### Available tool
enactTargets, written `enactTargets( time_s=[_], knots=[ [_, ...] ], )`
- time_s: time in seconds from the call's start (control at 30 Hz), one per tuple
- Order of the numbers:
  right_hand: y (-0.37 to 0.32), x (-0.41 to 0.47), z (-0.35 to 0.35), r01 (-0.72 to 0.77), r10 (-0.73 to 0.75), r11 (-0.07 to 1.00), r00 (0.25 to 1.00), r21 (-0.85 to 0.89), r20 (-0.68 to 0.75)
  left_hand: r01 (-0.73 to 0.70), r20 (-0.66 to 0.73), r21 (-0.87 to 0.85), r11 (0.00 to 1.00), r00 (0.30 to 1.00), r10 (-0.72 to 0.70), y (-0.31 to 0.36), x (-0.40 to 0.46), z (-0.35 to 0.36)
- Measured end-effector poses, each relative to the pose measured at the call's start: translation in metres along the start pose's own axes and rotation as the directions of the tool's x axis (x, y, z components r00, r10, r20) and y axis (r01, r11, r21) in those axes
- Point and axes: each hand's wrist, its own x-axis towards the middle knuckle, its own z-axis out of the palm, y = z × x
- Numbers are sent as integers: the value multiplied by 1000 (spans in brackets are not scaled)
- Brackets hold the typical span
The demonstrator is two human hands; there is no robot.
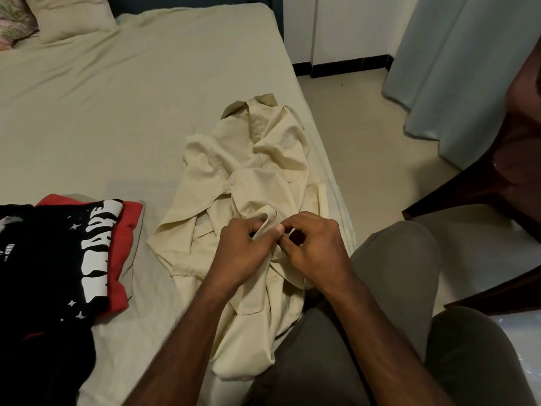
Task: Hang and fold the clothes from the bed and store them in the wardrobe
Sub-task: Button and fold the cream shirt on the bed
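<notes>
A cream button-up shirt (248,171) lies crumpled near the right edge of the bed (117,98), collar pointing away from me and its lower part hanging over the bed's edge toward my lap. My left hand (243,253) pinches a fold of the shirt's front edge. My right hand (313,247) pinches the same strip of cloth right beside it, fingertips of both hands almost touching. What lies between the fingertips is hidden.
A folded black printed shirt (52,259) on a red garment (128,230) lies at the bed's left. Pillows (58,16) sit at the far left corner. A dark chair (497,177) stands to the right on the floor, with a pale curtain (456,68) behind.
</notes>
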Motion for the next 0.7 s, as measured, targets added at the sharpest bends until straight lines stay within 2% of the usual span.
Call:
enactTargets(
  time_s=[0.07, 0.1, 0.17, 0.23, 0.33, 0.43, 0.53, 0.63, 0.7],
  knots=[
    [-1, -1, 1, 12, -12, 1000, 999, -17, 30, -9, -17, 18, 1000, 1000, 9, 0, -1, 1],
    [-3, -1, 1, -2, 1, 1000, 999, 12, 40, 8, -24, -34, 999, 1000, -9, -2, -1, 1],
    [-6, -1, -2, -113, 105, 978, 993, 176, 59, 64, 13, -224, 973, 998, -63, -4, -1, 1],
    [-8, 0, -7, -249, 226, 902, 968, 351, 108, 111, 85, -384, 917, 993, -85, -5, -2, 2],
    [-10, 2, -10, -326, 275, 810, 945, 487, 176, 159, 174, -536, 829, 982, -76, -3, -6, 2],
    [-9, 4, -11, -363, 301, 762, 932, 536, 203, 150, 166, -531, 834, 984, -72, -2, -4, 4],
    [-3, 4, -13, -417, 368, 714, 907, 562, 206, 95, 41, -435, 895, 995, -86, -11, 5, 5],
    [-1, 1, -15, -418, 351, 792, 908, 445, 228, 104, -50, -451, 887, 989, -142, -18, 11, 0],
    [-3, -2, -15, -385, 295, 817, 919, 429, 263, 117, -71, -488, 865, 982, -173, -20, 14, -3]
  ],
)
